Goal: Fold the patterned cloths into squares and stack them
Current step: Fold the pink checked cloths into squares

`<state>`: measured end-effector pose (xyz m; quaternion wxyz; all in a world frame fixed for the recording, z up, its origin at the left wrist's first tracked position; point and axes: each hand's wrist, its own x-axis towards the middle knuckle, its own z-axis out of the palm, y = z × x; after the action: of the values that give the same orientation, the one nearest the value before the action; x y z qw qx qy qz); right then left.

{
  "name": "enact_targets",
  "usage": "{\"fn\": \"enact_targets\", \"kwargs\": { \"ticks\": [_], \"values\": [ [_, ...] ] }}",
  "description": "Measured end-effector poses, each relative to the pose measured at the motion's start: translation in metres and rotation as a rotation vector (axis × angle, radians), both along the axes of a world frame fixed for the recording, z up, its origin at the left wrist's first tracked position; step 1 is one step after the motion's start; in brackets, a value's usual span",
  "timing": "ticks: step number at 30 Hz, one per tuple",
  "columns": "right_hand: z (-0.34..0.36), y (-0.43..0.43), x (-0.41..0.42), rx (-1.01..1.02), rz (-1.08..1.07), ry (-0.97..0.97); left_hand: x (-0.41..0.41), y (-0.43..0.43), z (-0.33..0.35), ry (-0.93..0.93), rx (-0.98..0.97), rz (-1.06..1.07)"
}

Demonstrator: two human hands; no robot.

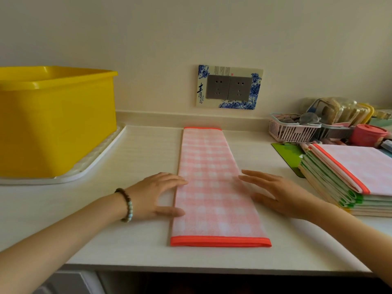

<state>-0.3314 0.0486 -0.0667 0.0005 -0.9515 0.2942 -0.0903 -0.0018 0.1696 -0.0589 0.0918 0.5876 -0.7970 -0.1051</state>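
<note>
Pale worktop (135,234), pink checked cloth (214,187) in a long strip mid-surface, soft, light, best pinched at near orange-hemmed corners; left hand (157,194), right hand (277,194) flat, spread, gripping nothing, flanking its edges.

cloth (214,187): soft woven fabric, matt pink checks
tub (55,122): smooth shiny yellow plastic
counter (137,158): pale, smooth, matt
basket (290,130): pink plastic
bracelet (127,204): smooth round beads

Yellow tub (55,122) on white tray (93,164); pink basket (292,130) far right.
</note>
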Motion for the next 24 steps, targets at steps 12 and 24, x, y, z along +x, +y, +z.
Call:
{"fn": "enact_targets", "kwargs": {
  "ticks": [12, 24],
  "values": [
    [0.009, -0.008, 0.002, -0.43, 0.39, 0.221, -0.004, 0.015, -0.001, -0.183, 0.236, -0.012],
    [-0.001, -0.007, 0.019, -0.224, 0.265, 0.011, -0.002, -0.007, 0.003, 0.256, 0.192, 0.08]
  ]
}}
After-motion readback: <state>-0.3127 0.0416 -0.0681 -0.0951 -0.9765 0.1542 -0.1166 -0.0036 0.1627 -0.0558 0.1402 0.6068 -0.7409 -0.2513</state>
